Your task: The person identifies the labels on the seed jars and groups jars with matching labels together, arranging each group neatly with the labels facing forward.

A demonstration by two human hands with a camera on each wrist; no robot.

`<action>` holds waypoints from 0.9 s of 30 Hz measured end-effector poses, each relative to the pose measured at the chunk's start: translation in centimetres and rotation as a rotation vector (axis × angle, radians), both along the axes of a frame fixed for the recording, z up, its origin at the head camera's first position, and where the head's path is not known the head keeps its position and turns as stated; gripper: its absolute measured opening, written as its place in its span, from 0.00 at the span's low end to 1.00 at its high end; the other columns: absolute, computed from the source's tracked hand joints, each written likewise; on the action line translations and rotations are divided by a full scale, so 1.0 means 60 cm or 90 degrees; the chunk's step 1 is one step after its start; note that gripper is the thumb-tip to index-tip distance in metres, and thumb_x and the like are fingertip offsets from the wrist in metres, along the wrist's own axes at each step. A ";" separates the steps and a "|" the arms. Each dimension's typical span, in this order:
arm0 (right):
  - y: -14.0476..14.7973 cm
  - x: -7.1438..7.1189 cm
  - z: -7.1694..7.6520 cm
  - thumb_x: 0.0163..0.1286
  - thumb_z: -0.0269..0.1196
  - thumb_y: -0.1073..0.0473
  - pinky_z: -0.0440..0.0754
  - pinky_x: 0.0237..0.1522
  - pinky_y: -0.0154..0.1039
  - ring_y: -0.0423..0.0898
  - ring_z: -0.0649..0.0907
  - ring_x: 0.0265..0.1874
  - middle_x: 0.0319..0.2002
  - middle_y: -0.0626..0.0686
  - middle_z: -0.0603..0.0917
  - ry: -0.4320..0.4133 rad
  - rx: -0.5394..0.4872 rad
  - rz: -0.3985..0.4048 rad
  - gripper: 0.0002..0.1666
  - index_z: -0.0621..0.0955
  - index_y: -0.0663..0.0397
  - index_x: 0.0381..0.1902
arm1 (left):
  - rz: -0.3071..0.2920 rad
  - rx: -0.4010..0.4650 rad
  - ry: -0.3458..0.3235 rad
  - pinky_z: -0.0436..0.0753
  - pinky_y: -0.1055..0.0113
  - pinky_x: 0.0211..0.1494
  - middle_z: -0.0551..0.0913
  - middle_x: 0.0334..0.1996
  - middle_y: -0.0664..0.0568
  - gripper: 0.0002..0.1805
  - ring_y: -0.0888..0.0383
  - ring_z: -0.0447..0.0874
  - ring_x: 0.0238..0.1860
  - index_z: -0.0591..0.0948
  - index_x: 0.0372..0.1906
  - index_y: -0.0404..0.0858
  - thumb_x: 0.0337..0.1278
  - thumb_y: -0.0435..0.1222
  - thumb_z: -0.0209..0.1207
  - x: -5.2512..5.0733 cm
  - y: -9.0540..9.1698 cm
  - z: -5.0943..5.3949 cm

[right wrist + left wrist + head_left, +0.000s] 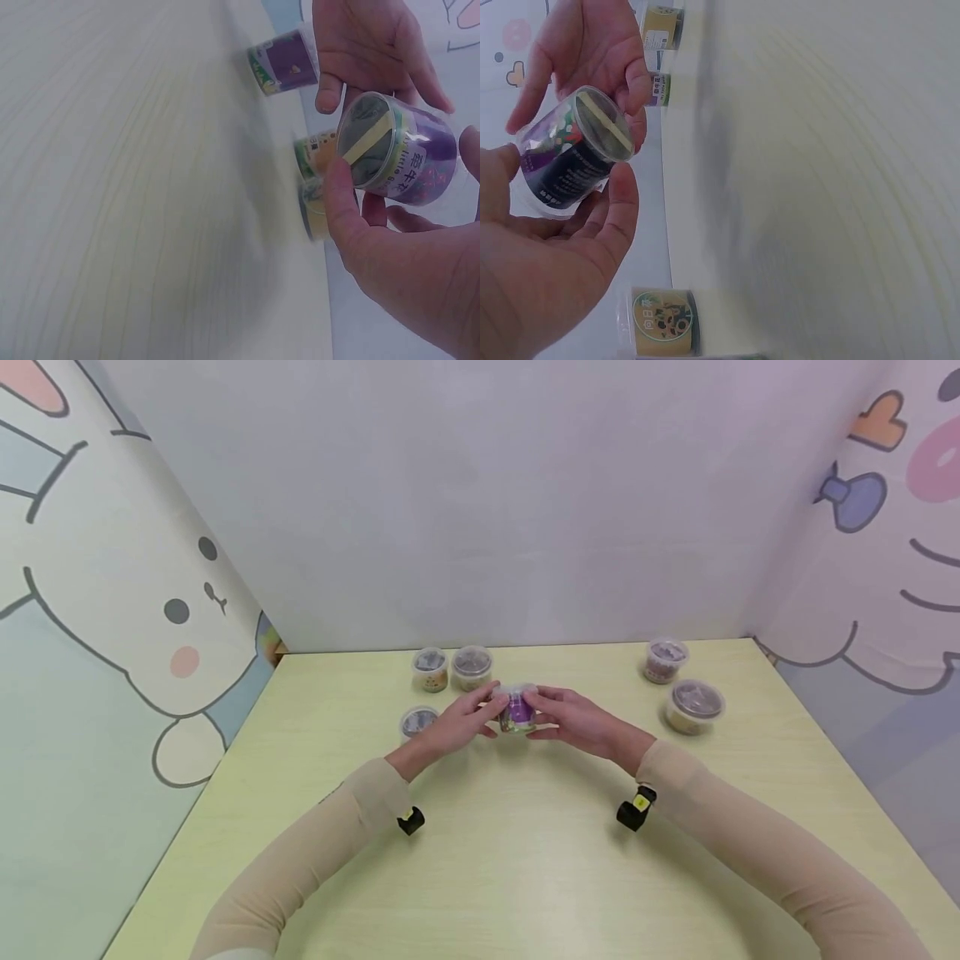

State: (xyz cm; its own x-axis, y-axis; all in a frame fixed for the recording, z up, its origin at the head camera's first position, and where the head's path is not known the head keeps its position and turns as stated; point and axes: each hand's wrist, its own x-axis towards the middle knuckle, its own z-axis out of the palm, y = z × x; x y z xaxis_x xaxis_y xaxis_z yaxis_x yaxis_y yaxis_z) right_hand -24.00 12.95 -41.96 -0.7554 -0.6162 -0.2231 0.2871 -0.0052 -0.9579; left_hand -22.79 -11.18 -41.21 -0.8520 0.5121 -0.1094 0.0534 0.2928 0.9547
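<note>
A small clear plastic tub (pixel 517 712) with a purple label and a clear lid is held up off the table between both hands. My left hand (pixel 459 724) grips its left side, thumb in front and fingers round the far side. From the right, my right hand (pixel 577 720) grips the same tub the same way. In the left wrist view the tub (pixel 574 150) is tilted, showing a strip of yellowish tape across its base and a dark printed panel. The label on the tub (pixel 420 157) in the right wrist view bears Chinese characters.
On the light wooden table (pixel 495 860) stand several similar lidded tubs. Left of the hands are one tub (pixel 431 669), another (pixel 472 667) and a partly hidden one (pixel 417 720). To the right sit a purple tub (pixel 664 660) and a wider tub (pixel 694 707). A wall (pixel 495 527) rises behind.
</note>
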 end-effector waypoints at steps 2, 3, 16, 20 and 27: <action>0.000 0.000 0.000 0.82 0.50 0.43 0.74 0.65 0.55 0.57 0.76 0.63 0.67 0.64 0.70 -0.001 -0.006 -0.003 0.38 0.61 0.64 0.76 | 0.002 0.003 0.001 0.83 0.54 0.57 0.71 0.67 0.41 0.37 0.46 0.78 0.61 0.51 0.81 0.36 0.80 0.51 0.46 0.002 -0.002 0.002; 0.000 0.001 0.001 0.82 0.49 0.43 0.74 0.65 0.55 0.58 0.75 0.63 0.67 0.64 0.70 -0.002 -0.008 -0.005 0.37 0.61 0.64 0.76 | 0.004 0.004 0.004 0.82 0.53 0.57 0.71 0.67 0.41 0.37 0.45 0.77 0.62 0.51 0.81 0.36 0.80 0.50 0.46 0.002 -0.004 0.003; -0.003 0.003 0.005 0.82 0.52 0.47 0.72 0.66 0.57 0.64 0.67 0.70 0.72 0.64 0.63 -0.013 -0.014 -0.013 0.42 0.49 0.55 0.82 | -0.002 0.010 -0.015 0.79 0.49 0.61 0.65 0.74 0.38 0.33 0.41 0.72 0.67 0.53 0.81 0.38 0.83 0.47 0.42 -0.001 -0.027 0.009; -0.008 0.000 0.005 0.82 0.52 0.49 0.72 0.67 0.55 0.62 0.69 0.69 0.72 0.64 0.65 -0.011 -0.020 0.006 0.40 0.51 0.58 0.81 | -0.012 0.000 -0.020 0.80 0.51 0.60 0.66 0.73 0.38 0.31 0.41 0.72 0.67 0.54 0.81 0.39 0.83 0.46 0.42 0.000 -0.037 0.018; -0.015 -0.001 0.008 0.81 0.53 0.53 0.71 0.68 0.54 0.60 0.70 0.69 0.71 0.64 0.66 0.005 -0.024 0.024 0.37 0.53 0.59 0.79 | -0.062 -0.020 -0.039 0.80 0.54 0.61 0.67 0.73 0.40 0.31 0.43 0.69 0.70 0.54 0.80 0.36 0.83 0.42 0.43 -0.010 -0.055 0.035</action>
